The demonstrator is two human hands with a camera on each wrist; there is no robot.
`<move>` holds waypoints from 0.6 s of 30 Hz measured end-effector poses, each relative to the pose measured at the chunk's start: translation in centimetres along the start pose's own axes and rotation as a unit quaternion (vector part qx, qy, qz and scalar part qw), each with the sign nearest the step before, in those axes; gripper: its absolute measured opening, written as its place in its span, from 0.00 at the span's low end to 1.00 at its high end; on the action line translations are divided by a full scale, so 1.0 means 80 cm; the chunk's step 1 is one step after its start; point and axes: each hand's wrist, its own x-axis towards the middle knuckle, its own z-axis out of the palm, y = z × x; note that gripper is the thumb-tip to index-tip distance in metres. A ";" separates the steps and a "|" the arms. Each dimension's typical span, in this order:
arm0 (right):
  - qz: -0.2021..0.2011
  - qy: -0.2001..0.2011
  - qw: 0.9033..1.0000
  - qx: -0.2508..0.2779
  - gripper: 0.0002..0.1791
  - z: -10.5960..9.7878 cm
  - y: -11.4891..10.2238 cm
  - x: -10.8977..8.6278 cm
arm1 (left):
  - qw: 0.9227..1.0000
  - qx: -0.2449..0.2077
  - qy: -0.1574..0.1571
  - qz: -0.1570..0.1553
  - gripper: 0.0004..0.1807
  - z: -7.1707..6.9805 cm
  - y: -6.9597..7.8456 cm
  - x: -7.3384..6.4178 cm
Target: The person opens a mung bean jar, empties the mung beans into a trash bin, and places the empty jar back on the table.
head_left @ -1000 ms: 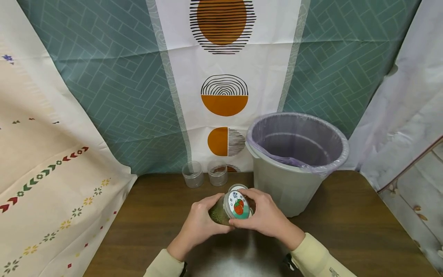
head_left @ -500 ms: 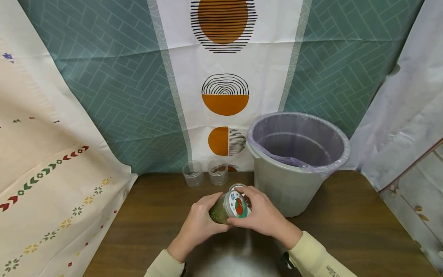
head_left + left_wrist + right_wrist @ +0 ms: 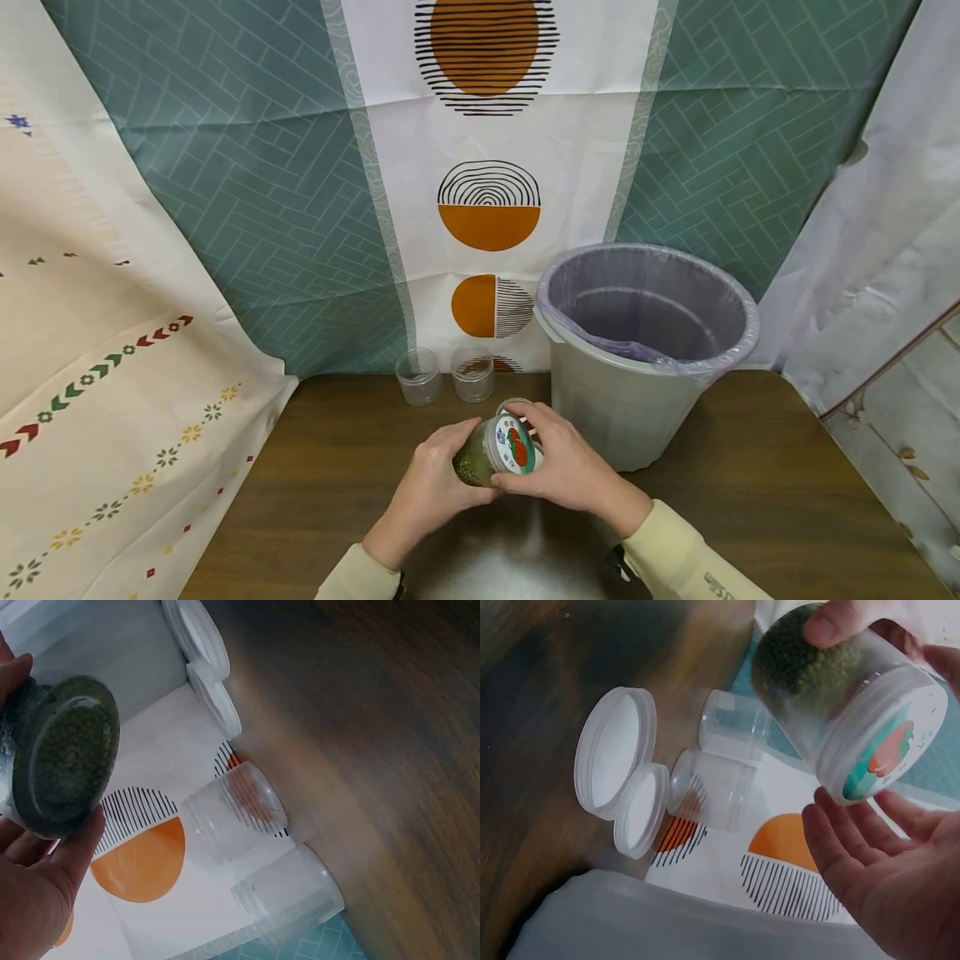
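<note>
A clear plastic jar (image 3: 472,461) of small green beans is tilted above the table, its lid (image 3: 513,446) facing right. My left hand (image 3: 431,475) grips the jar's body, thumb below and fingers above. The lid, printed with a tomato picture, is held at its rim between the thumb and fingers of my right hand (image 3: 566,462). In the left wrist view the jar's base (image 3: 71,761) faces the camera, beans showing through. The right wrist view shows the lid (image 3: 892,746) on the jar, with my right fingertips (image 3: 825,799) at its edge.
Two empty clear jars (image 3: 712,784) stand uncapped at the table's back edge. Two loose lids, one larger (image 3: 615,750) and one smaller (image 3: 641,810), lie overlapping behind my hands. A grey bin (image 3: 615,408) with a purple liner stands right. Patterned cloths hang behind.
The lid's tomato picture has turned slightly counterclockwise under my right hand and faces a little more to the right. My left hand keeps its grip on the jar.
</note>
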 end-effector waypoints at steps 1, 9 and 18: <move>0.000 0.003 1.000 0.000 0.50 0.000 -0.001 0.000 | 1.000 0.002 0.001 0.002 0.47 0.000 0.000 0.000; 0.035 0.028 0.999 -0.005 0.41 0.001 -0.002 0.001 | 1.000 0.004 -0.007 -0.004 0.48 0.000 0.003 -0.001; 0.002 0.025 1.000 -0.015 0.47 0.002 0.002 0.000 | 1.000 0.004 -0.002 -0.003 0.48 0.000 0.001 -0.002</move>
